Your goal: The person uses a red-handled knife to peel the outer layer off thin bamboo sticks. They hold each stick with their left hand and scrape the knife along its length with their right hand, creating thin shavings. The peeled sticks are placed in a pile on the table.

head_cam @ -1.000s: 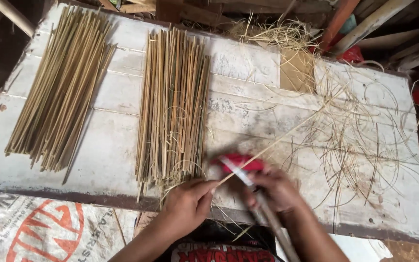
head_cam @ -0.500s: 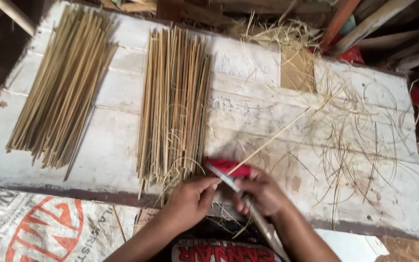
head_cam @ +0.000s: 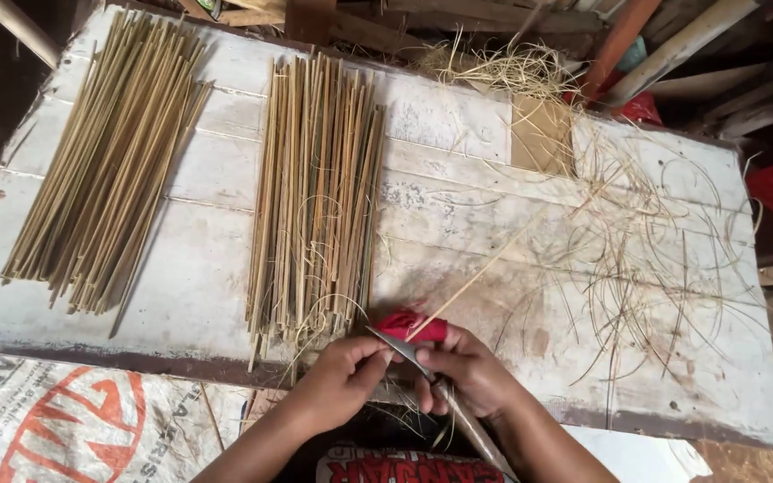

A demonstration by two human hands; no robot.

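right hand (head_cam: 471, 371) grips knife (head_cam: 400, 344), left hand (head_cam: 342, 376) pinches bamboo strip (head_cam: 485, 273) at the blade. two strip bundles (head_cam: 315, 197) lie beyond the knife on bench (head_cam: 458, 197); shavings (head_cam: 637, 241) right, so judging well underway.

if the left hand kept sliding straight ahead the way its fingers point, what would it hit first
The left hand points right, toward the right hand. First in its line is the grey knife blade it already touches, then the red cloth pad and thin bamboo sliver. Depth is hard to judge.
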